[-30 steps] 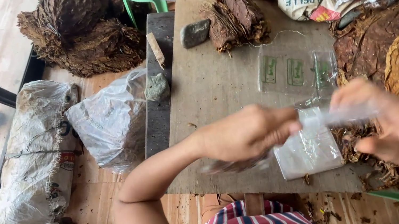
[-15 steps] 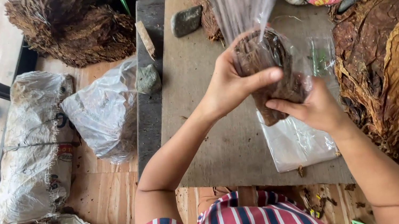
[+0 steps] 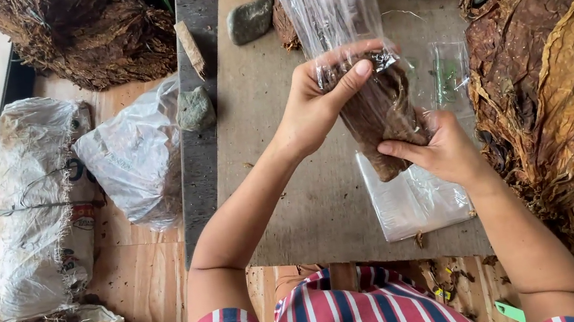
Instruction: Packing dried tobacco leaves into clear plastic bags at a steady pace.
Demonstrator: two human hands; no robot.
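Clear plastic bag (image 3: 336,13) of brown shredded leaf is standing upright over the grey wooden board (image 3: 291,183); left hand (image 3: 313,106) is gripping its middle, right hand (image 3: 441,151) is cupping its base, fingers clasped.

A small tobacco-leaf workshop is showing here: dried brown leaves (image 3: 569,83) are piling at the edge of a worn wooden surface (image 3: 291,183), bundled leaf heaps (image 3: 87,31) and stuffed sacks (image 3: 32,219) are sitting on the plank floor (image 3: 137,287), and flat clear bags (image 3: 418,201) are lying ready.
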